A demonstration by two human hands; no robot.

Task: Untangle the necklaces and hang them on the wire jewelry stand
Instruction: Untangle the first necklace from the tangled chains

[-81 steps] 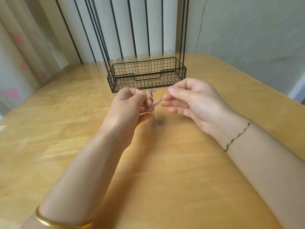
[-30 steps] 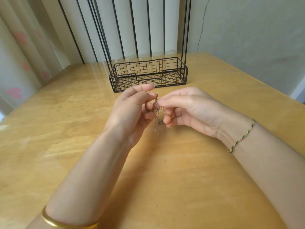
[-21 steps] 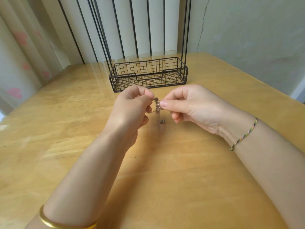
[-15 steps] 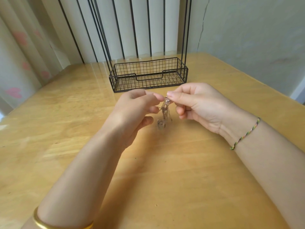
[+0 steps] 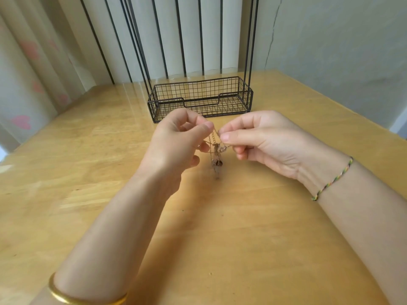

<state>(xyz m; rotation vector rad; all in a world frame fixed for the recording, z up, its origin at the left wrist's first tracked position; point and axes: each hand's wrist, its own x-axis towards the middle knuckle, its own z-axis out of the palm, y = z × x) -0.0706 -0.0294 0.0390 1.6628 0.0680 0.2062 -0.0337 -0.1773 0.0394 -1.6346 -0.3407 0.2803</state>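
A small knot of thin chain necklaces [image 5: 217, 154] hangs between my two hands above the wooden table [image 5: 220, 238], with a small pendant dangling at its bottom. My left hand [image 5: 178, 142] pinches a strand at the upper left of the knot. My right hand [image 5: 262, 139] pinches another strand at the upper right. Behind them stands the black wire jewelry stand [image 5: 200, 100], a mesh basket base with thin uprights rising out of view. Nothing hangs on the part of the stand I can see.
The table's far edge runs along a curtain [image 5: 44, 62] at the left and a grey wall [image 5: 341, 40] at the right. A gold bangle [image 5: 83, 299] is on my left wrist and a braided thread bracelet [image 5: 332, 179] on my right.
My hands have drawn slightly apart, stretching the strands out from the knot. The tangle still hangs between them with its pendant swinging low.
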